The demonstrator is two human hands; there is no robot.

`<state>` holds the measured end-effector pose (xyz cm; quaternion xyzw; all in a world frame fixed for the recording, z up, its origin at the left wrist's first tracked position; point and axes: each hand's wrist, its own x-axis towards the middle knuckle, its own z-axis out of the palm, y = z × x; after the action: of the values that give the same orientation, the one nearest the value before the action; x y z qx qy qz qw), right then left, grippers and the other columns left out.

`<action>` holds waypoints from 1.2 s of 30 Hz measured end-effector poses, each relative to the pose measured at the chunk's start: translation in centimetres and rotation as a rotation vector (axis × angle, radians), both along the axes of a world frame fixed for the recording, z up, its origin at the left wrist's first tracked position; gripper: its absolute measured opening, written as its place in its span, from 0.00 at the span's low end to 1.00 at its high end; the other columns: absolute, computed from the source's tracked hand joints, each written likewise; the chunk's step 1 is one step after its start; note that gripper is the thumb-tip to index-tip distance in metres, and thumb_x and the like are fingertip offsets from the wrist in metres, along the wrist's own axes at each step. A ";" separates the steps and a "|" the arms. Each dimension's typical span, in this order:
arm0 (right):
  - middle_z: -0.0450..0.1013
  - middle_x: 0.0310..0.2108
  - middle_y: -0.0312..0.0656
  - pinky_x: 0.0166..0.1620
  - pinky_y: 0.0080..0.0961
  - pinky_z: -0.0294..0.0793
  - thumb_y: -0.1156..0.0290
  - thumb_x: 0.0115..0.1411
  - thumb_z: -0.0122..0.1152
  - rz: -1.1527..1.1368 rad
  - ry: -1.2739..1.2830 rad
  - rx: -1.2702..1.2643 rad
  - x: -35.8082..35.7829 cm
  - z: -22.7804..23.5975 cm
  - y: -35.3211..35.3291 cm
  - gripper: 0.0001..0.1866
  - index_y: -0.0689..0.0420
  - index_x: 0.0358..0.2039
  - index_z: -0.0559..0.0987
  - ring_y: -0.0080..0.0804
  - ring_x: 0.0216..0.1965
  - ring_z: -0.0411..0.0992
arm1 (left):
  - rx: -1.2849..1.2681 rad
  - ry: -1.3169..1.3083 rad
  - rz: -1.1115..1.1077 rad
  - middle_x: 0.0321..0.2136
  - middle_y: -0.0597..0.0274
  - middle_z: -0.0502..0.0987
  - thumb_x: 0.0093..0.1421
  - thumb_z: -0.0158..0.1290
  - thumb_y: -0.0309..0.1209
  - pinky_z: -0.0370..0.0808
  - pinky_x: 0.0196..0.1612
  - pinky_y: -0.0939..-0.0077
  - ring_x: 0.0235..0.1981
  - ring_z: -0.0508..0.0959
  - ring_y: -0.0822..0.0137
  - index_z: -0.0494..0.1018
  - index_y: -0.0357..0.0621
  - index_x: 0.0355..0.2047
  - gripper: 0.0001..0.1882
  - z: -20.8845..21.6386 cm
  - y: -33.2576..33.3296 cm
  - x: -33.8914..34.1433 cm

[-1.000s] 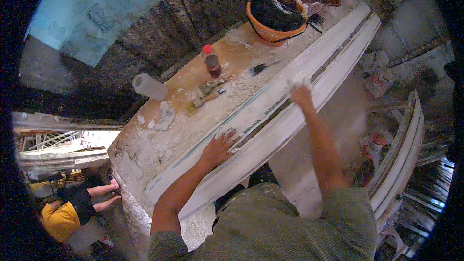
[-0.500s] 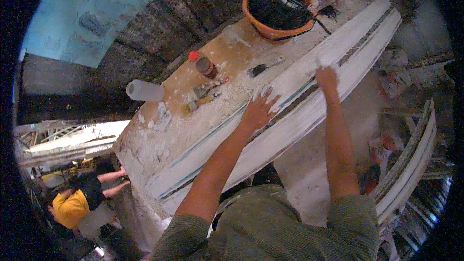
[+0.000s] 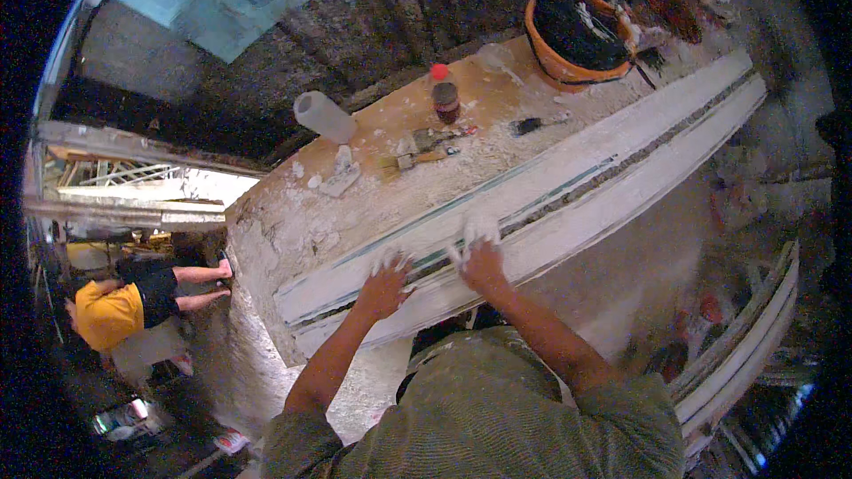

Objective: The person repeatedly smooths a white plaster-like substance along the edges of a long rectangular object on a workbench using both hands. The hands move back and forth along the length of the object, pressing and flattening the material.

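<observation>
A long, gently curved white-coated moulding (image 3: 550,186) lies slantwise across the workbench. It has a dark groove along its length and thin blue-green lines. My left hand (image 3: 384,288) rests on its near-left part, fingers stretched and coated white at the tips. Just to the right, my right hand (image 3: 482,264) is over the same surface near the groove. Its whitened fingers look spread, though motion blurs them. I see nothing held in either hand.
On the dusty workbench (image 3: 266,204) are a whitish plastic bottle (image 3: 325,115), a red-capped bottle (image 3: 445,98), brushes (image 3: 417,158) and an orange basin (image 3: 577,71) with dark contents. Another curved white piece (image 3: 741,346) stands at right. A person in yellow (image 3: 111,312) is at far left.
Both hands have moved left along the moulding toward its near end, the right hand farthest, so they are closer together. The view has shifted, too.
</observation>
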<state>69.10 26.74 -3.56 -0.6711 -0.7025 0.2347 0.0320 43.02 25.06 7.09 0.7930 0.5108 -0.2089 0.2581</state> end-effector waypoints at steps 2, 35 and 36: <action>0.62 0.66 0.67 0.70 0.60 0.53 0.51 0.66 0.52 0.099 -0.009 0.291 -1.1 1.8 0.2 0.39 0.68 0.68 0.65 0.65 0.69 0.58 | 0.090 -0.035 0.155 0.74 0.42 0.50 0.67 0.53 0.47 0.54 0.73 0.42 0.74 0.48 0.34 0.50 0.49 0.75 0.41 -0.1 -2.8 -3.4; 0.81 0.41 0.52 0.57 0.63 0.69 0.51 0.66 0.52 0.383 -0.088 0.046 -25.2 5.7 -2.3 0.22 0.53 0.39 0.87 0.60 0.51 0.76 | 0.672 -0.432 0.760 0.75 0.41 0.48 0.76 0.40 0.37 0.40 0.76 0.47 0.76 0.44 0.41 0.43 0.38 0.76 0.34 -4.0 -12.1 -18.2; 0.81 0.42 0.51 0.57 0.62 0.70 0.51 0.66 0.52 0.374 -0.110 0.009 -22.0 5.3 -0.7 0.21 0.52 0.40 0.87 0.58 0.51 0.76 | 0.641 -0.430 0.704 0.75 0.40 0.48 0.75 0.41 0.37 0.40 0.76 0.47 0.76 0.44 0.40 0.43 0.39 0.76 0.35 -3.9 -11.5 -17.6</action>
<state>47.08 26.00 1.73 -0.5406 -0.8166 0.1965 -0.0478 25.38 13.61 3.16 0.6374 0.7203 0.2248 0.1560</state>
